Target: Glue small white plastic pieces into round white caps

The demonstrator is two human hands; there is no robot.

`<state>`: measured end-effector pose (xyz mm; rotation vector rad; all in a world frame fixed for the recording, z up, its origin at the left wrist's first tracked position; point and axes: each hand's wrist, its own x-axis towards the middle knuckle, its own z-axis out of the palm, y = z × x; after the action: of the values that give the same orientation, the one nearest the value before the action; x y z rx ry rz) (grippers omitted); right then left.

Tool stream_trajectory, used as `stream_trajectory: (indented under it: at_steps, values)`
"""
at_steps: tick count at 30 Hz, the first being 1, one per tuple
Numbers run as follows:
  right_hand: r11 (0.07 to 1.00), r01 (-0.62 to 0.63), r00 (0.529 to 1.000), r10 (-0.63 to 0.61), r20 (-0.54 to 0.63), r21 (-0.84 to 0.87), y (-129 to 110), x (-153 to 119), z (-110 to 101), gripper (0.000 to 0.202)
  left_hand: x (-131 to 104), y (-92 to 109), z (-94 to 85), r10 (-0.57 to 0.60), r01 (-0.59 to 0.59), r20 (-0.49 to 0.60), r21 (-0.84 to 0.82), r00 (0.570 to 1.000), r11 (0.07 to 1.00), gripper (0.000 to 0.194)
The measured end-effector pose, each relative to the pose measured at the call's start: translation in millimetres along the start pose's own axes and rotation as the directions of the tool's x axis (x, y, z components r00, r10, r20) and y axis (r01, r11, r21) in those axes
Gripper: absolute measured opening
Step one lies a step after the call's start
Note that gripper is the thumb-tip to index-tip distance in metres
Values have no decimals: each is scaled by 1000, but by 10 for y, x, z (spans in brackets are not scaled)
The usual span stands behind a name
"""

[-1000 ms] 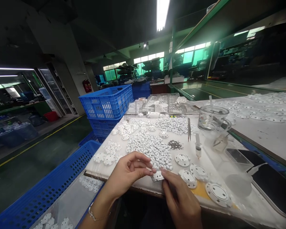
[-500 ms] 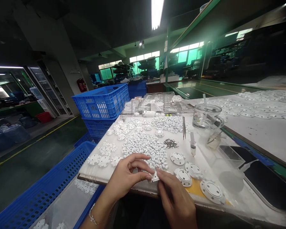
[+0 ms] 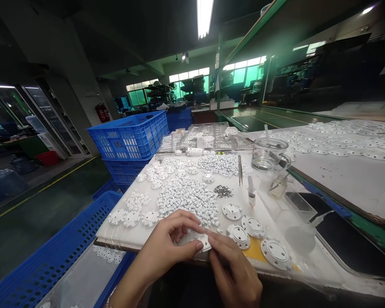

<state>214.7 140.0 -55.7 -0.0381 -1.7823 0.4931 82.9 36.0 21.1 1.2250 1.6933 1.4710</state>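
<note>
Well, right hand closes w/ index finger and thumb on one small white disc, low in front of the body at the near edge of the table. Left hand is curved, w/ its thumb at the disc's left side; whether it also grips, I cannot tell b/c fingers cover much. IMO a light pinch at the rim suits this pc best, w/ left thumb as support and the dark-holed face not covered. Too much pressure may tip it, as it looks thin.

Just right of the hands lie bigger white discs, some near a yellow patch. Beyond the fingers is the pile of small white parts; elbows & wrists should move gently, b/c this pile is v. close. Then come dark chips, w/ syringe and tweezers to their right. Farther are the glass mug and, on the left side, the blue crate.
</note>
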Motion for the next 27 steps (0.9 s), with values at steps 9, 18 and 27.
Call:
stream_trajectory:
  at_steps: [9,18,27]
  values:
    - [938,-336,938,341,-59,86,-99,143,-64,16,-102,-141,149,490,-496,127,409,862,766,43]
    - [751,-614,780,624,43,244,-66,-6,-46,9,-38,-285,255,581,-526,61,509,812,682,42]
    - [715,-697,622,562,-545,-56,-122,198,-647,40,-55,-344,168,162,-124,-191,196,968,973,25]
